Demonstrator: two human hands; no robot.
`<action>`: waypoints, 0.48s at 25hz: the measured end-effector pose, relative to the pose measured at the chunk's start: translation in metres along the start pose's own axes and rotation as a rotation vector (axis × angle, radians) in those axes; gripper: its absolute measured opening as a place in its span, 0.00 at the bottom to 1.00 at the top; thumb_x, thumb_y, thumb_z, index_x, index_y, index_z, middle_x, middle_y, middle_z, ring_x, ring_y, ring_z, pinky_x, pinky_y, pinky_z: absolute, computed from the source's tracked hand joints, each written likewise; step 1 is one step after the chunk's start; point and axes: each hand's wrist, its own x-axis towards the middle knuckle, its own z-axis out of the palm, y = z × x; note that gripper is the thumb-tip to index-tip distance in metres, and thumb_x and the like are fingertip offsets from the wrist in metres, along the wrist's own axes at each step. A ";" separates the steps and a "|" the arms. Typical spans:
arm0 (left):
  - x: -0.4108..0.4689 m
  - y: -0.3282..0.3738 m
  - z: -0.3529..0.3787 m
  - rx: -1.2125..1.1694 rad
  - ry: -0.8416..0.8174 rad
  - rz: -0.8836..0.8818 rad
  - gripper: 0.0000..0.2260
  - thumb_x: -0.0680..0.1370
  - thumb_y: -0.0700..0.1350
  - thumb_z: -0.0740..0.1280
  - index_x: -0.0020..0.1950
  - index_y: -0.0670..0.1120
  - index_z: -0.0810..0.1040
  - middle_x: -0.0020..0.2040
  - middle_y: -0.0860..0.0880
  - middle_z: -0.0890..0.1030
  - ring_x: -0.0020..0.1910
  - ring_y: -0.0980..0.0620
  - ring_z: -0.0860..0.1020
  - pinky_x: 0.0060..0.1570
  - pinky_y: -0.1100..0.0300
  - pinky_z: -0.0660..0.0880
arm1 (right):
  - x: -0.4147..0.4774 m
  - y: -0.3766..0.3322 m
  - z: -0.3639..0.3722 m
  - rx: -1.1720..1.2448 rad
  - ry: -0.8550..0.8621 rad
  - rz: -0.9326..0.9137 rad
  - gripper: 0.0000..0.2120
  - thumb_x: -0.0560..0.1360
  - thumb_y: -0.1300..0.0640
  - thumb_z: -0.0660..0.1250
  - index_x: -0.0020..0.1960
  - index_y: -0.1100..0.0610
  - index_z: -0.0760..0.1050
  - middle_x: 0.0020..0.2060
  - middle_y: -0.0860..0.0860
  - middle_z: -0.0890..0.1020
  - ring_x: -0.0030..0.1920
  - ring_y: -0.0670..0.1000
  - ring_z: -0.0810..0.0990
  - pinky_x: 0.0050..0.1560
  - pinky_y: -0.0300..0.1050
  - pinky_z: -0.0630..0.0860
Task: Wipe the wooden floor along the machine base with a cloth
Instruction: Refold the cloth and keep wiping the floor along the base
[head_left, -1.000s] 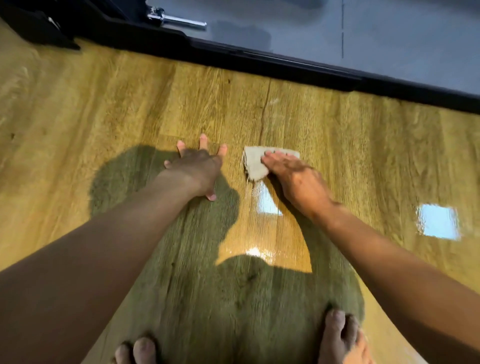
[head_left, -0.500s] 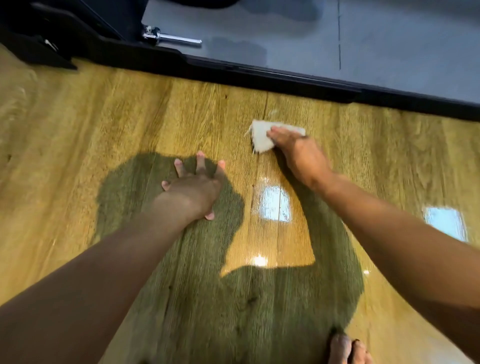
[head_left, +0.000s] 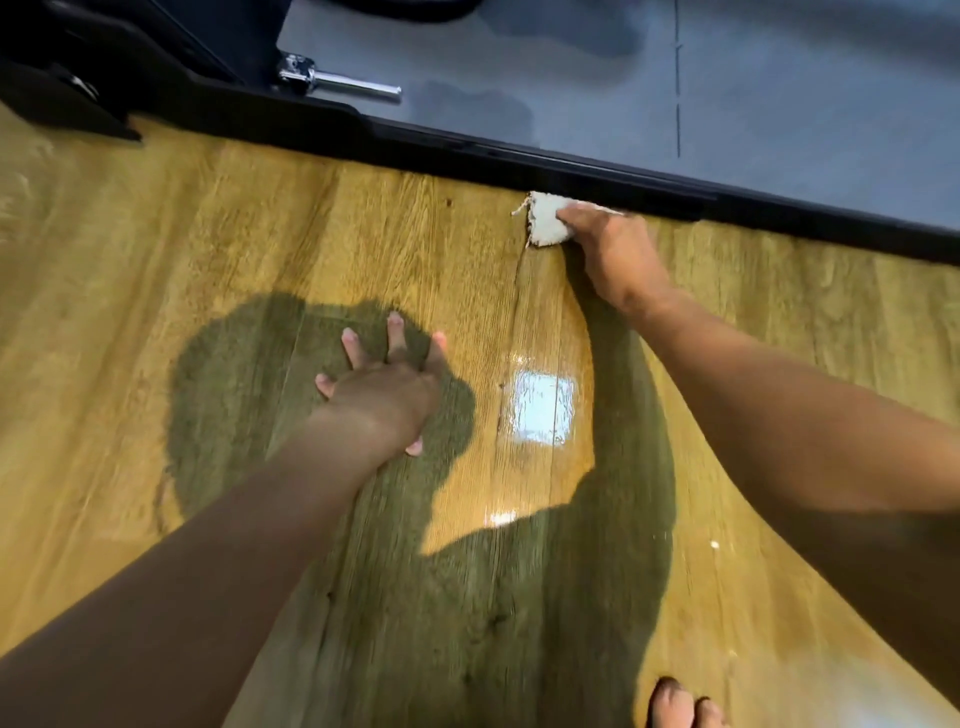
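1. I can read no brand, label or writing on anything here.
2. The glossy yellow-brown wooden plank floor (head_left: 260, 249) fills most of the view, with a bright square reflection (head_left: 543, 413) on it between the two arms and the person's dark shadow spread under them.
3. The long black machine base edge (head_left: 519, 161) runs slantwise across the floor just beyond the right fingers; past it lies a flat grey surface (head_left: 779, 104) with a thin dark seam.
4. The right hand (head_left: 618, 254) lies palm down with its fingers (head_left: 582, 218) laid flat, pressing on the small off-white frayed cloth (head_left: 545, 226); I cannot tell whether they also pinch it.
5. That cloth lies on the floor under and just left of those fingers, its far edge against the black base.
6. The left hand (head_left: 387, 387) is planted on the floor, fingers (head_left: 396, 338) splayed wide and holding nothing, well short of the base.
7. A shiny chrome metal pin (head_left: 337, 80) sticks out of the black frame far beyond the left fingers.
8. Bare toes (head_left: 680, 704) show at the near edge.
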 end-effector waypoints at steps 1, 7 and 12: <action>-0.001 0.000 -0.001 0.006 0.005 0.007 0.51 0.74 0.38 0.71 0.75 0.54 0.31 0.72 0.41 0.26 0.69 0.27 0.34 0.63 0.26 0.53 | -0.004 -0.007 0.001 -0.018 0.049 0.022 0.13 0.81 0.54 0.57 0.62 0.49 0.76 0.60 0.49 0.78 0.59 0.50 0.76 0.64 0.47 0.71; -0.004 0.001 -0.002 0.011 0.001 0.012 0.51 0.74 0.38 0.71 0.74 0.55 0.30 0.72 0.41 0.26 0.70 0.27 0.34 0.63 0.26 0.53 | -0.120 -0.058 0.028 0.118 -0.021 -0.195 0.28 0.75 0.72 0.62 0.72 0.54 0.66 0.70 0.54 0.69 0.67 0.55 0.71 0.62 0.55 0.74; -0.007 -0.002 -0.003 -0.015 0.014 0.028 0.51 0.74 0.39 0.71 0.74 0.56 0.31 0.72 0.42 0.26 0.70 0.29 0.33 0.64 0.26 0.53 | -0.053 -0.039 0.009 0.099 0.011 0.102 0.22 0.79 0.69 0.57 0.71 0.54 0.67 0.70 0.51 0.69 0.69 0.51 0.69 0.70 0.50 0.65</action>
